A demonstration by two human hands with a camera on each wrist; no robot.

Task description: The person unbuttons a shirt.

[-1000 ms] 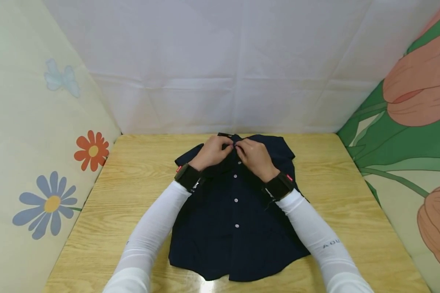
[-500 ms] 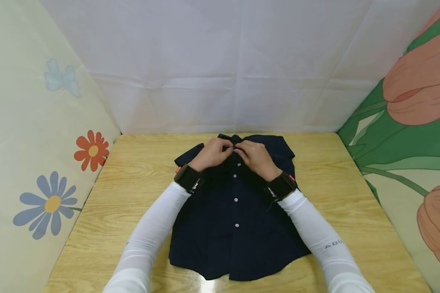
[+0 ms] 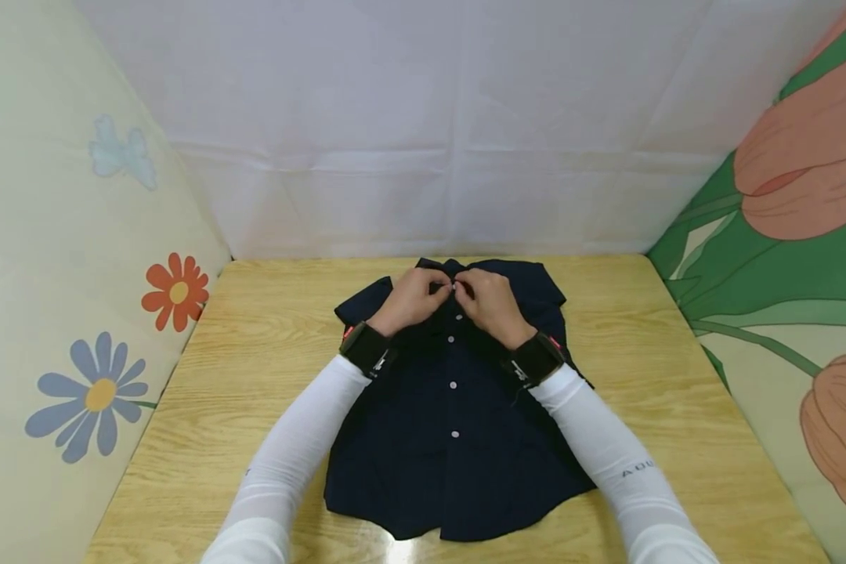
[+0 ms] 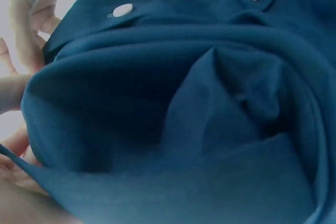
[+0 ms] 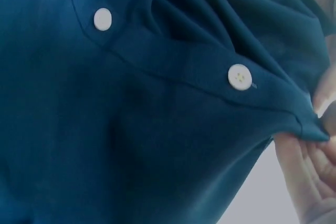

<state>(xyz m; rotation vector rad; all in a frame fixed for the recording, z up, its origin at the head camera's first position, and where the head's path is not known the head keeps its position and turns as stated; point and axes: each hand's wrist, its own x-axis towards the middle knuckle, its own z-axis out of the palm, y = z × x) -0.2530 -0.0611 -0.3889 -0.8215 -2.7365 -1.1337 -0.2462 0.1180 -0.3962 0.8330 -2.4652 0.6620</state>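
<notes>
A dark navy short-sleeved shirt lies front up, collar at the far end, white buttons down its middle. Near the collar, my left hand pinches the front edge with thumb and fingers. Facing it, my right hand pinches the same front strip, fingertips almost meeting the left ones. A small pale spot shows between them. In the right wrist view the strip is pulled up to a corner, with a fastened button beside it. The left wrist view shows the cloth bulging open below another button.
The shirt lies on a wood-grain table, its collar close to the far edge. A white sheet hangs behind. Flower-printed sheets stand at the left and right. Each wrist wears a black camera band.
Both hands keep to the spot below the collar, with only small finger shifts. A pale spot now shows between the fingertips. The shirt lies as before.
</notes>
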